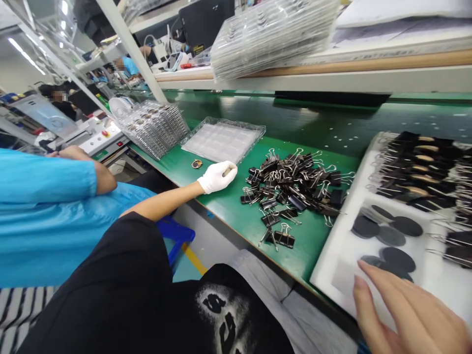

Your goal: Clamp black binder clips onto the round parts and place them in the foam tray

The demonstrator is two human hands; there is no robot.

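Rows (438, 172) in tray (339, 250) look done; discs (391, 236), clips (295, 182) loose. Right hand (409, 309) open; left hand (220, 177) curled, can't tell if holding.

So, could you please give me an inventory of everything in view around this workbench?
Main things I can make out:
workbench: one, green, across the middle
loose binder clips: many, black with silver handles, heaped mid-bench
single tray: one, transparent, beyond the left hand
ring-like piece: one, gold and dark, near the left wrist
tray stack: one, transparent, bench's left
foam tray: one, white, right
discs: at least six, dark, in the foam tray
more clips: several, black, same tray
shelf stack: one, transparent, upper shelf
fan: one, white, behind tray stack
co-worker: one, blue clothing, left
left hand: one, white-gloved, at the bench
right hand: one, bare, over foam tray
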